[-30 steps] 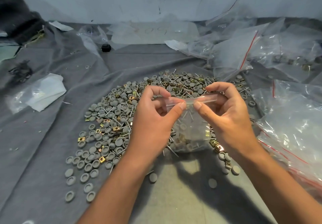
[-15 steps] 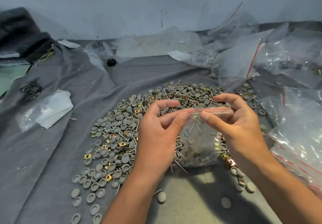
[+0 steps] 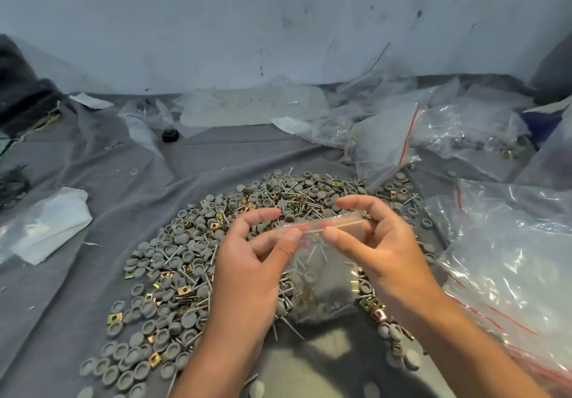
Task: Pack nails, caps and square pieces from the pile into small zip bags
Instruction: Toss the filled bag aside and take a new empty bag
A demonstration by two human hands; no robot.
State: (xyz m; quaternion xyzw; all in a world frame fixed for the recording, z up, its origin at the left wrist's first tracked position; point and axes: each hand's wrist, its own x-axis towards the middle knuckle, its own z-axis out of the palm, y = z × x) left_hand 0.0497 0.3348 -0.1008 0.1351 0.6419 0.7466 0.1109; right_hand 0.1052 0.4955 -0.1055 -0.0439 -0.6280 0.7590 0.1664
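Clear plastic is what you have between your fingers: the small zip bag (image 3: 322,277), already holding nails, caps and brass square pieces, hangs over the near side of the pile (image 3: 198,261). Your left hand (image 3: 250,270) pinches its left top corner between thumb and forefinger, the other fingers loosely curled; your right hand (image 3: 380,249) pinches the zip strip just beside it, thumb in front, fingers arched over the back. Both wrists are raised, forearms coming in from the near edge. You look to be pressing the seal shut, and that is where it could fail: nail points stand up just under the strip, and if one lies across the track the zip will not close, or will pierce the thin film. A squeeze off the line would leave a gap for caps to drop out. Beyond your hands the pile spreads across the grey cloth (image 3: 93,181), and farther back larger bags with red zip lines (image 3: 390,137) lie crumpled near the wall (image 3: 278,20).
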